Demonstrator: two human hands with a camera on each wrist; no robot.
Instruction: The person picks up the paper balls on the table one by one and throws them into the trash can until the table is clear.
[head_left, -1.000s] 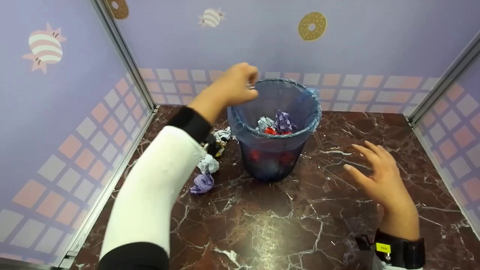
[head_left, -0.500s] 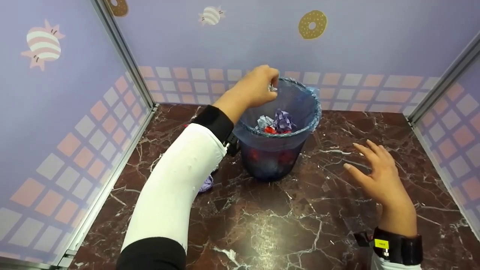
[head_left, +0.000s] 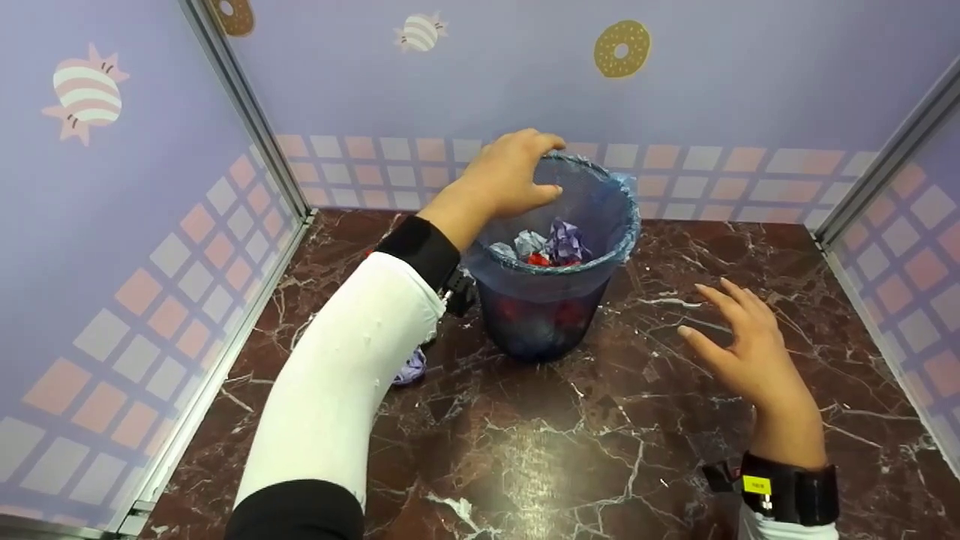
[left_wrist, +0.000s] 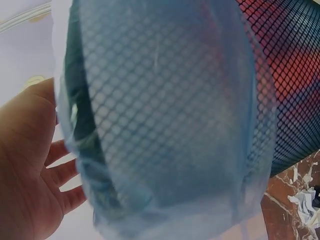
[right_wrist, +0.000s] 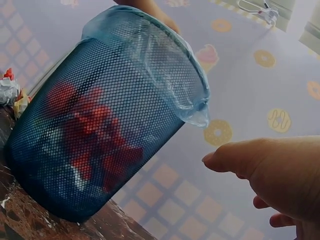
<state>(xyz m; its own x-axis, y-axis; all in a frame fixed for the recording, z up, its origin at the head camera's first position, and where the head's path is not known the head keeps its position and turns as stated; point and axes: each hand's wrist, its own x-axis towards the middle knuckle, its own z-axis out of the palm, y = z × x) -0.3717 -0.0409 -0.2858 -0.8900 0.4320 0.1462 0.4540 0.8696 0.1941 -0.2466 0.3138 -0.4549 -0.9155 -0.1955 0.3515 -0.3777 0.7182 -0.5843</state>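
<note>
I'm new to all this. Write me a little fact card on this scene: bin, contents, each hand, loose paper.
bin: dark mesh bin, upright on a marbled surface
lining: blue bag, folded over the rim
contents: crumpled purple paper, pale paper and red paper
left hand: at the bin's opening, fingers apart, nothing seen in its grasp
right hand: open, apart from the bin, holding nothing
loose paper: purple ball outside the bin, partly hidden by the white sleeve
</note>
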